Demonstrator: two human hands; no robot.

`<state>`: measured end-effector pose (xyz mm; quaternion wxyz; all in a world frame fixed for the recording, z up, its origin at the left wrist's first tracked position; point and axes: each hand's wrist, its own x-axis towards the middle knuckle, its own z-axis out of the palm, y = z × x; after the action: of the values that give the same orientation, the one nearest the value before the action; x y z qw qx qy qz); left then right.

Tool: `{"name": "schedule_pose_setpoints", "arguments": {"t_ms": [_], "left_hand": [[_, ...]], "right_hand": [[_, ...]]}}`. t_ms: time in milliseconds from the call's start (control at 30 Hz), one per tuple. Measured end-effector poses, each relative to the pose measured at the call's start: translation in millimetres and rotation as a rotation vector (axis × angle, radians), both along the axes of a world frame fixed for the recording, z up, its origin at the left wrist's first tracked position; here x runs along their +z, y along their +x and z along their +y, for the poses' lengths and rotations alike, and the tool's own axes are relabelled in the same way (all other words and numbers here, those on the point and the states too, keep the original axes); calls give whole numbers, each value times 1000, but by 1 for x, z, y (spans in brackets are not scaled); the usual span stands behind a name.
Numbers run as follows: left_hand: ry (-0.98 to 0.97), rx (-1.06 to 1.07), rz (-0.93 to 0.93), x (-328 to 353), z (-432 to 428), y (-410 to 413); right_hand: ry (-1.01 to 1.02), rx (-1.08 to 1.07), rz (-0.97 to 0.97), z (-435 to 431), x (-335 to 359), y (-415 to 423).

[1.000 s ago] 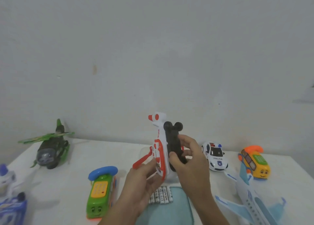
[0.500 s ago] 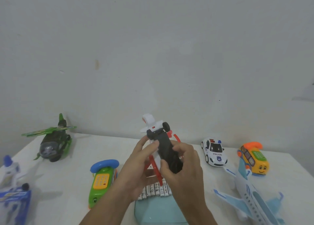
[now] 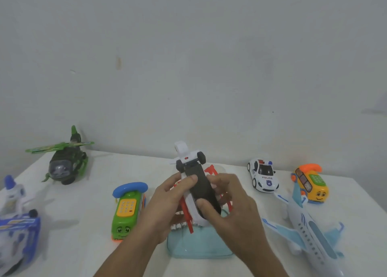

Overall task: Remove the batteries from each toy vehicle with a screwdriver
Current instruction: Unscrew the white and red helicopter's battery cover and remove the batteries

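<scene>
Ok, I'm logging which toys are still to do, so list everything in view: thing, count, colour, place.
red-and-white helicopter: 1, white, red parts, black underside, held underside-up above the tray
green helicopter: 1, green and black, table's far left
green phone bus: 1, green, blue handset, left of the hands
police car: 1, white, right, near the wall
yellow phone bus: 1, yellow, orange handset, far right
airplane: 1, white and light blue, near right
blue-and-white toy: 1, left edge, cut off
batteries: count unclear, white, row at the tray's far edge
tray: 1, light blue, under the hands
table: 1, white
left hand: grips the red-and-white helicopter
right hand: grips it, thumb on the underside
</scene>
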<state>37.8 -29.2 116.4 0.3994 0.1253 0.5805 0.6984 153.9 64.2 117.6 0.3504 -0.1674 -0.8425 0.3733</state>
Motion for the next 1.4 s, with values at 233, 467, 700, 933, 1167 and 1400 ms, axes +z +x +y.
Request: {"name": "schedule_pose_setpoints", "arguments": {"t_ms": [233,467,700,933,1167,1400], "left_hand": [[-18,73,51,-4,-7,-5],[-29,92,124,-7,-13,-7],[-47,87,131,-11,-14,-4],[-58,72,132,-12,-15,-2],[-77,48,137,-14,-11,3],[-85,48,160,-16,-13,1]], "right_hand": [[-108,-233,-212,71,1,7],[138,-235,-965,85,-63,5],[130,-242,-994,86,-80,5],[170,-365,-289,72,2,5],[-47,129,649,10,70,-13],[49,173,589,4,46,-25]]}}
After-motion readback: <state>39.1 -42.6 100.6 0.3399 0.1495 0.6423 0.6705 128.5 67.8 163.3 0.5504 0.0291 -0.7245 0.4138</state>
